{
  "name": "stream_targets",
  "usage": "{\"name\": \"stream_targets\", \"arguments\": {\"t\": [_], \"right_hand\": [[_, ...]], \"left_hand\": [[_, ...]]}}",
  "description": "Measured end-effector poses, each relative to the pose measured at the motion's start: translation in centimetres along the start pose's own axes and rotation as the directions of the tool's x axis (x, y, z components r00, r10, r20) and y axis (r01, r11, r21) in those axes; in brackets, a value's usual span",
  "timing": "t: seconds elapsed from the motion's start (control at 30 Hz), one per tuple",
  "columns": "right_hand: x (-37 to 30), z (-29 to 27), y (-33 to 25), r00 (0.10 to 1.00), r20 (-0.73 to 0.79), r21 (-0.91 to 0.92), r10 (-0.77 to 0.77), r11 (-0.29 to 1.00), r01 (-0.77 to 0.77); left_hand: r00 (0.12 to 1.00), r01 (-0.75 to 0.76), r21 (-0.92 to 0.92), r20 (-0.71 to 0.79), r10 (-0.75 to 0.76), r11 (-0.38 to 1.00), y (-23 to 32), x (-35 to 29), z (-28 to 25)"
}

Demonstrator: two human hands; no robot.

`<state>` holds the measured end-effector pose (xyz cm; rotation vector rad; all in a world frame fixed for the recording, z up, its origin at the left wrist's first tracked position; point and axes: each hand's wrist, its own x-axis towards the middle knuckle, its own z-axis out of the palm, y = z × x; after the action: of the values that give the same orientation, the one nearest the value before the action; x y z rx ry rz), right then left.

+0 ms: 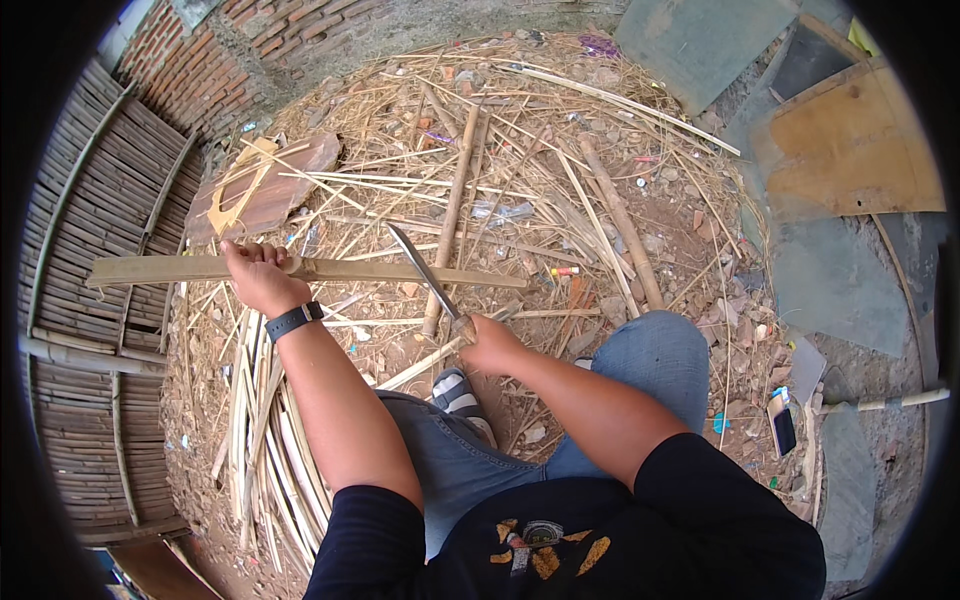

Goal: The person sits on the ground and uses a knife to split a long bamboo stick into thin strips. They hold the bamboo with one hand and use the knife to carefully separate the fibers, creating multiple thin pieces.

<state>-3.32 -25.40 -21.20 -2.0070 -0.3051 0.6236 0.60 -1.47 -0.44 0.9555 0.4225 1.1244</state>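
— What is spread widest?
— The littered ground [675,230], bordered at the left by a bamboo wall [75,410].
— And the split bamboo strips [270,440]?
— They are heaped on it, lower left.
— Where is the bamboo slat [370,272]?
— It is held crosswise above the ground, clasped left of its middle by the fingers of the left hand [266,282].
— The knife [418,262]?
— Its handle is gripped by the right hand's [492,345] fingers; the slat is crossed by its blade, but contact cannot be told.
— Anything smaller?
— A dark wristwatch [293,320] is worn just behind the left hand.
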Motion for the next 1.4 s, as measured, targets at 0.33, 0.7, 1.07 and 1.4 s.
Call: {"name": "stream_targets", "arguments": {"t": [0.33, 0.7, 1.07, 1.4], "right_hand": [[-0.1, -0.1, -0.2, 1.0, 0.012, -0.002, -0.018, 1.0, 0.018], [1.0, 1.6, 2.2, 0.967, -0.111, -0.072, -0.229, 0.972, 0.222], [0.5, 0.9, 1.5, 0.993, -0.03, 0.01, -0.118, 0.993, 0.119], [0.2, 0.6, 0.9, 0.998, 0.007, 0.032, -0.058, 0.998, 0.057]], "left_hand": [[1.0, -0.003, -0.006, -0.031, 0.002, 1.0, 0.1, -0.1, 0.2], [1.0, -0.005, -0.011, 0.005, 0.005, 1.0, -0.1, -0.1, 0.3], [1.0, 0.0, -0.003, -0.021, 0.0, 1.0, 0.1, -0.5, 0.5], [1.0, 0.013, 0.002, -0.006, -0.013, 1.0, 0.1, -0.2, 0.2]]}}
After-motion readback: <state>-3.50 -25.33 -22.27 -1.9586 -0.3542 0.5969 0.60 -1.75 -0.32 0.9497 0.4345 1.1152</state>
